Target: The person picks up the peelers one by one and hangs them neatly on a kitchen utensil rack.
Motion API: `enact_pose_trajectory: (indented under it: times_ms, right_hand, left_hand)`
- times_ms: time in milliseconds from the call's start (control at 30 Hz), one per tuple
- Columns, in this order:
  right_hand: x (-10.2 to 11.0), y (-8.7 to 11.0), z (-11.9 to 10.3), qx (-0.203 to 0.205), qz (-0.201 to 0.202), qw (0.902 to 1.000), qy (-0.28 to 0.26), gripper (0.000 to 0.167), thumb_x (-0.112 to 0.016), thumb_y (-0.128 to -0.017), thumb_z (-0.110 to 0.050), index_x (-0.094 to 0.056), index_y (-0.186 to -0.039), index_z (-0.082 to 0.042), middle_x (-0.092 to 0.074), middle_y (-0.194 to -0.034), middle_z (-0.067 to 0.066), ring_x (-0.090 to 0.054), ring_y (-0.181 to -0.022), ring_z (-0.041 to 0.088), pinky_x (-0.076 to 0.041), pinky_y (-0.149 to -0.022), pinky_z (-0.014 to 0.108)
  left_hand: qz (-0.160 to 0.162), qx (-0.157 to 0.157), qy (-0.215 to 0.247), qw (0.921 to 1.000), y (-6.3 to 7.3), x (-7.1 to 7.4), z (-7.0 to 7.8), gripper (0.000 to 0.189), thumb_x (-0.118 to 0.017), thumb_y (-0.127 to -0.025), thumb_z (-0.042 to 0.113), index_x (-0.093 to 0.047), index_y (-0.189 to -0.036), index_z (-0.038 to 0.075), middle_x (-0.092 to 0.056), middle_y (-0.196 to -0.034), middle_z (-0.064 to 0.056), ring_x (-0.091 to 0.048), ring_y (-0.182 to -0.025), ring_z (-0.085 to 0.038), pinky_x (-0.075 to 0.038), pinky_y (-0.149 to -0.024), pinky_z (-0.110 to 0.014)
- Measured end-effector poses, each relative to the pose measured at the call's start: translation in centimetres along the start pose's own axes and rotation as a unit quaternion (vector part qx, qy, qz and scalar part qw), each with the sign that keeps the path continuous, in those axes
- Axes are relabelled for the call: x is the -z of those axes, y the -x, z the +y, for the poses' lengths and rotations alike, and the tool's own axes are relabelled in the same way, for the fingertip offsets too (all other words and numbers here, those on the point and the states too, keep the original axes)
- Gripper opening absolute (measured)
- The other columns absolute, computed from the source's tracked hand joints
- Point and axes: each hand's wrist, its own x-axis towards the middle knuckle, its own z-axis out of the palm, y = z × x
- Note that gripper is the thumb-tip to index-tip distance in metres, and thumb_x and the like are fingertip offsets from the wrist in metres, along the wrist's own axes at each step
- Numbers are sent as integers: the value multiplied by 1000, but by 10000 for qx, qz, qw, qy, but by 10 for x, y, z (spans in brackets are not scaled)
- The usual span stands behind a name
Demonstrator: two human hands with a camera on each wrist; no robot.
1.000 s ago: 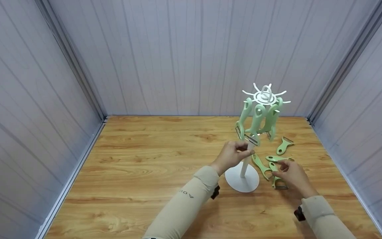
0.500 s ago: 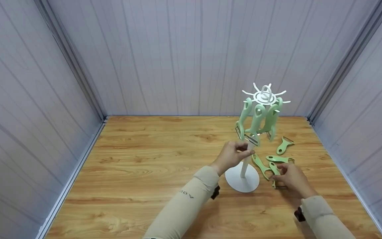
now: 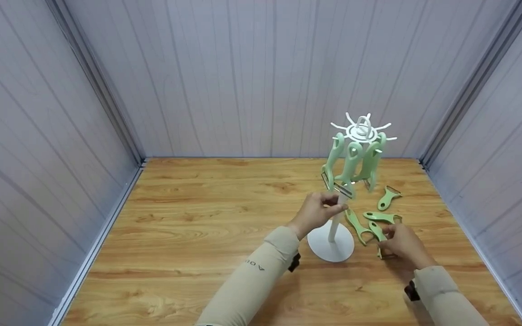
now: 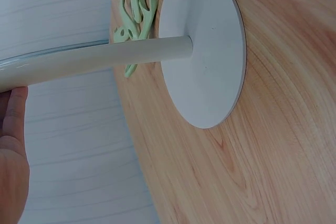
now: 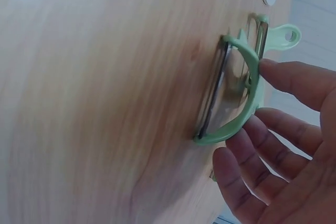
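My left hand grips the white pole of an upright stand, whose round base rests on the wooden table. From the hooks at its top hang several light green peelers. To the right of the base, my right hand pinches a green peeler between thumb and fingers near its head; the metal blade faces the tabletop. Its handle points away from me, toward the other loose peelers. Part of this peeler's head is hidden by the hand in the head view.
Three more green peelers lie close by: one beside the base, one behind the right hand, one farther back. Some upper hooks bear nothing. Pale panel walls enclose the wooden table at the back and both sides.
My right hand has closed in on the nearest peeler and now pinches it; that peeler has shifted slightly to the right. The left hand stays on the pole.
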Motion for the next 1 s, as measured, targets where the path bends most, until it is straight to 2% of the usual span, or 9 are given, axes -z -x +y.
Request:
enact_pose_trajectory:
  times_ms: [67,200,300,367,433,667,833,900,1000]
  right_hand:
    - [1,-1,-1,-48,-114,9999,-14,40,-76,-98,-11,-66,-127,14,-64,-114,31,-65,-98,38,-57,-84,52]
    - [4,-1,-1,-153,-243,9996,-9,38,-70,-93,-5,-67,-126,13,-64,-117,33,-55,-78,22,-48,-73,37]
    - [4,-2,-1,-262,-312,9991,-110,28,-66,-92,-2,-69,-117,10,-67,-101,27,-53,-72,17,-45,-69,34]
    - [3,-3,-1,-298,-351,9988,-166,3,-63,-92,-1,-61,-91,2,-56,-78,13,-48,-65,16,-39,-63,33]
    - [2,-4,0,-331,-341,9986,-215,22,-62,-92,0,-45,-80,-8,-39,-67,0,-44,-60,15,-33,-59,31]
    - [0,-1,3,-347,-124,9992,-125,10,-72,-95,-5,-73,-99,4,-70,-74,8,-66,-63,19,-49,-58,32]
    - [-2,0,5,-292,-3,9996,-42,10,-76,-97,-8,-73,-87,-5,-69,-69,5,-64,-61,19,-47,-55,32]
    - [0,1,5,-244,58,9997,50,7,-76,-97,-8,-75,-96,-1,-71,-71,5,-65,-61,19,-48,-55,33]
    - [3,1,4,-233,148,9995,159,26,-76,-97,-11,-75,-116,7,-76,-82,13,-68,-66,20,-55,-61,39]
  left_hand:
    - [-6,-62,-7,10000,0,0,-1,12,-76,-105,20,-82,-105,10,-83,-106,-2,-72,-97,-1,-59,-87,-19]
    - [-20,-71,48,10000,0,0,0,13,-76,-105,19,-83,-109,9,-83,-106,-3,-71,-95,0,-59,-86,-19]
    - [-7,-27,109,9999,0,0,1,14,-76,-104,19,-83,-111,8,-83,-108,-3,-72,-96,-1,-60,-85,-19]
    - [0,-12,121,9999,0,0,1,15,-76,-104,18,-83,-112,8,-83,-109,-4,-72,-97,-1,-60,-86,-19]
    - [6,-10,101,9999,-1,0,1,15,-76,-104,19,-83,-112,9,-84,-109,-3,-73,-97,-1,-60,-86,-19]
    - [-3,-64,49,10000,-1,0,1,17,-78,-103,20,-83,-112,7,-84,-108,-4,-72,-96,-1,-60,-85,-18]
    - [-4,-87,24,10000,-1,0,2,17,-77,-103,20,-83,-112,6,-83,-108,-5,-72,-96,-1,-60,-85,-18]
    - [14,-73,35,10000,-1,0,2,16,-78,-103,20,-83,-113,7,-83,-109,-5,-72,-96,-2,-60,-85,-18]
    - [13,-18,131,9999,0,0,1,15,-78,-103,20,-83,-112,8,-84,-109,-4,-73,-97,-2,-60,-86,-19]
